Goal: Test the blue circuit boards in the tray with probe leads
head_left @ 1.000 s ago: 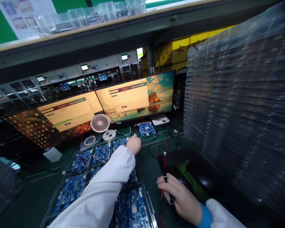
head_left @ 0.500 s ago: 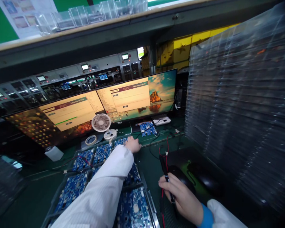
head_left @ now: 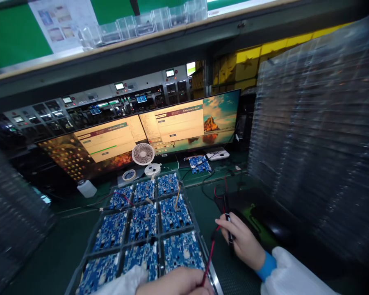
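A dark tray (head_left: 94,233) holds several blue circuit boards (head_left: 174,213) in rows on the green bench. My left hand (head_left: 175,283) is at the bottom edge, over the nearest boards, its fingers closed round a red wire (head_left: 209,256). My right hand (head_left: 241,242) rests to the right of the tray, closed on a thin black probe (head_left: 228,223) that points away from me. Red and black leads (head_left: 217,192) loop on the bench beyond it.
Two monitors (head_left: 172,125) stand behind the tray, with a small white fan (head_left: 143,154), a tape roll (head_left: 129,175) and a lone blue board (head_left: 199,164) in front. A tall stack of clear plastic trays (head_left: 313,131) fills the right; another stack (head_left: 9,221) stands on the left.
My left arm has pulled back from the far end of the tray to the near edge and now grips the red wire. The view has shifted right, uncovering the whole tray.
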A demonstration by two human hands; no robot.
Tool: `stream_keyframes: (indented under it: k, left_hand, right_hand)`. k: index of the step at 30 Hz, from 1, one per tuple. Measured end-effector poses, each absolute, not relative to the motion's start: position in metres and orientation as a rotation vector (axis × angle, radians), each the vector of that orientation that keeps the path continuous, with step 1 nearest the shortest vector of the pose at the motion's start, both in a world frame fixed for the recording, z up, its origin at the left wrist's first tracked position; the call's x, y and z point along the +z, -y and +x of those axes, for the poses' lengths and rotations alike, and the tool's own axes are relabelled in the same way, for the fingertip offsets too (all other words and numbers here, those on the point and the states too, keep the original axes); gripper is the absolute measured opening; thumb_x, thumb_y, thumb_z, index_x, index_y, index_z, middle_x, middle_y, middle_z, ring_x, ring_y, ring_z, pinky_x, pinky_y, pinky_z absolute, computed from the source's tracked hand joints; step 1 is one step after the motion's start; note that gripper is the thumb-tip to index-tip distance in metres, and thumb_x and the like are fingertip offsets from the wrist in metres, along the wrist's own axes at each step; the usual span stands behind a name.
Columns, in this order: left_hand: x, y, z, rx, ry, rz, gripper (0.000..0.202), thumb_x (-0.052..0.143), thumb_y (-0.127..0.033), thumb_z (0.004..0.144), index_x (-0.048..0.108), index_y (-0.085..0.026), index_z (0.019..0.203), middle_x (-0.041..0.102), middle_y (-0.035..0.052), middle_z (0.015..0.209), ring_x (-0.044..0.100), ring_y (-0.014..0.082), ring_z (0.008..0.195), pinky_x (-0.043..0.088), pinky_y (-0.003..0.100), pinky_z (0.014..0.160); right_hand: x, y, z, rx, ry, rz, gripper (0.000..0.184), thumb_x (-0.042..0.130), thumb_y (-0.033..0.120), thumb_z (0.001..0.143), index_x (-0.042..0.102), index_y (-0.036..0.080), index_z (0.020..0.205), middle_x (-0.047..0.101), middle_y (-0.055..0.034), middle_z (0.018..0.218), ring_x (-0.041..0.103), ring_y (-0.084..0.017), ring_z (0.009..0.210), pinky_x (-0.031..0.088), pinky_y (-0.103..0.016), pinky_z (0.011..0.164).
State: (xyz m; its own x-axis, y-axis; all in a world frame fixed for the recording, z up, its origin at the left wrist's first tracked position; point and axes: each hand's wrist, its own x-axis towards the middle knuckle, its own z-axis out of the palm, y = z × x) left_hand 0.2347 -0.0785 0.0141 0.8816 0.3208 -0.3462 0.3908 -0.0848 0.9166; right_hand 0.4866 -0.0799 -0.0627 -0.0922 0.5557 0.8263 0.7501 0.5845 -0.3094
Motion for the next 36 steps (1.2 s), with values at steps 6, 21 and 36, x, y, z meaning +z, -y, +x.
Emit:
stream_keyframes:
  k: [6, 21, 36]
  left_hand:
    - [0.040, 0.048, 0.202, -0.148, -1.297, 2.574, 0.030, 0.037, -0.013, 0.090, 0.066, -0.018, 0.094, 0.053, 0.0134, 0.123, 0.044, 0.0292, 0.118, 0.036, 0.045, 0.102]
    - [0.014, -0.071, 0.191, 0.435, -1.395, 2.156, 0.011, 0.057, -0.015, 0.079, 0.066, -0.016, 0.085, 0.071, 0.0032, 0.085, 0.065, 0.0170, 0.082, 0.048, 0.026, 0.078]
    - [-0.012, -0.111, 0.207, 0.370, -1.611, 2.234, 0.018, 0.057, -0.001, 0.077, 0.067, -0.014, 0.085, 0.071, 0.0072, 0.090, 0.064, 0.0177, 0.090, 0.047, 0.029, 0.087]
  right_hand:
    - [-0.064, 0.078, 0.484, -0.238, 1.791, -1.097, 0.028, 0.046, 0.008, 0.087, 0.063, 0.024, 0.102, 0.062, -0.0041, 0.082, 0.062, -0.016, 0.075, 0.056, -0.026, 0.064]
    - [-0.069, 0.082, 0.466, -0.179, 1.963, -1.075, 0.023, 0.048, 0.014, 0.090, 0.052, 0.024, 0.110, 0.065, -0.0096, 0.117, 0.059, -0.020, 0.112, 0.053, -0.038, 0.089]
    - [-0.057, 0.053, 0.410, 0.344, 2.380, -1.398, 0.016, 0.050, 0.027, 0.088, 0.056, 0.020, 0.101, 0.062, -0.0121, 0.119, 0.051, -0.027, 0.121, 0.023, -0.060, 0.112]
